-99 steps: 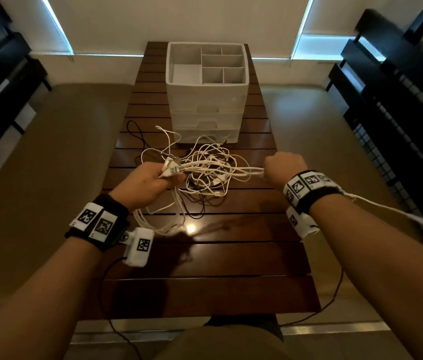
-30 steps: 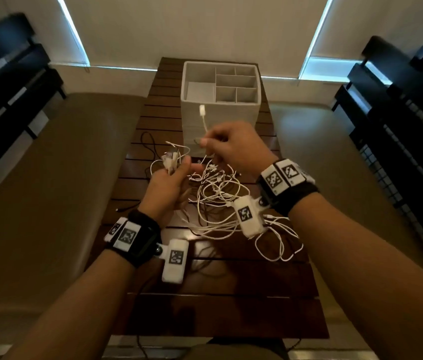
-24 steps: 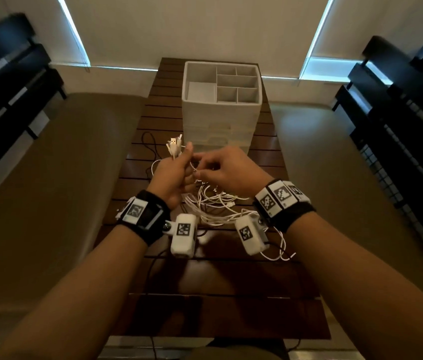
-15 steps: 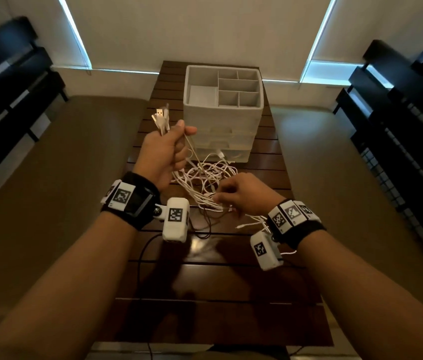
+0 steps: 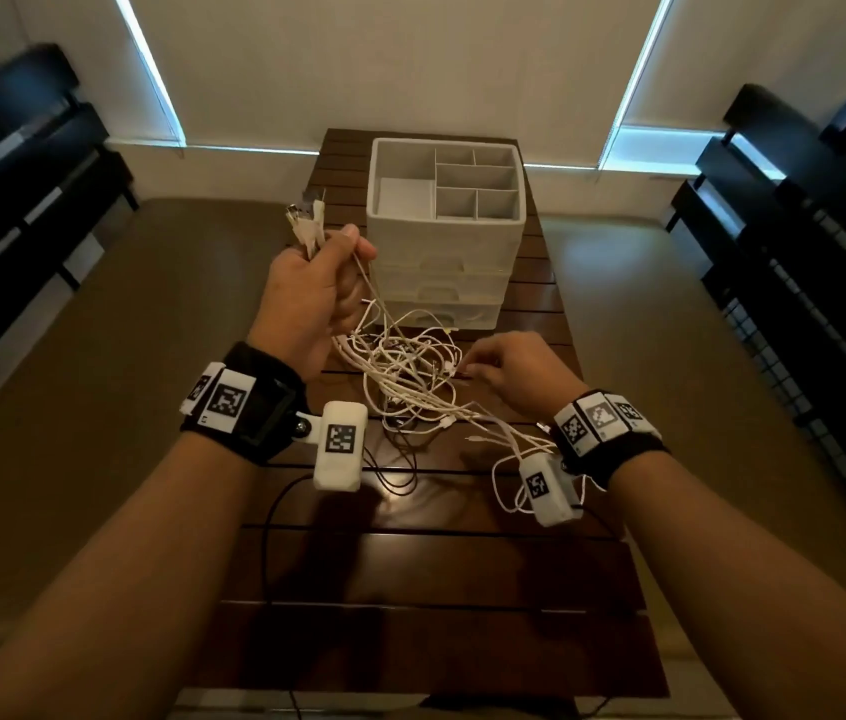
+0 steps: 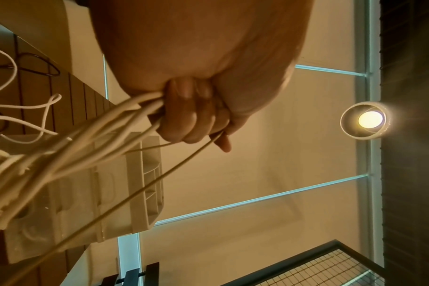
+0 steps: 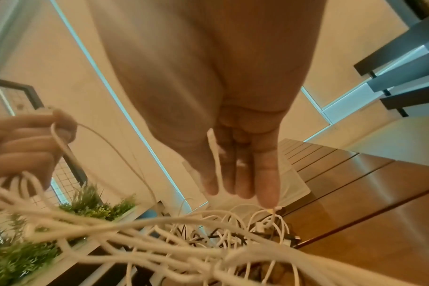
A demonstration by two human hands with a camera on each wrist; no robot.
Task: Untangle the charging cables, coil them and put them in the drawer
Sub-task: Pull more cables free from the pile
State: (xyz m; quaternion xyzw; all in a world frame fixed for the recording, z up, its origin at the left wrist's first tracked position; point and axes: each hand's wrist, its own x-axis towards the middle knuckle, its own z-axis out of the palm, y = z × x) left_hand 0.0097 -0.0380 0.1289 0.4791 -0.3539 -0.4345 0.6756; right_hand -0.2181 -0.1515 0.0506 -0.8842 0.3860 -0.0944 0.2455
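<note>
My left hand (image 5: 319,293) is raised in a fist in front of the drawer unit. It grips a bundle of white charging cables (image 6: 74,151), and their USB plugs (image 5: 306,220) stick up above the fist (image 6: 194,120). The strands hang down to a tangle (image 5: 410,376) on the dark wooden table (image 5: 410,574). My right hand (image 5: 499,368) is low at the tangle's right side. In the right wrist view its fingers (image 7: 233,174) point down, a white strand (image 7: 216,154) runs between thumb and fingers, and a fingertip touches a connector (image 7: 273,210). The white drawer unit (image 5: 447,262) has its drawers closed.
An open divided tray (image 5: 478,184) tops the drawer unit. A thin black cable (image 5: 400,475) loops on the table under the tangle. Dark benches (image 5: 10,174) stand at the left and a wire-grid rack (image 5: 836,314) at the right. A green plant (image 7: 17,251) shows beyond the table.
My left hand rose with the plug ends, which stretched the strands upward. My right hand left the spot beside it and dropped down and right into the tangle.
</note>
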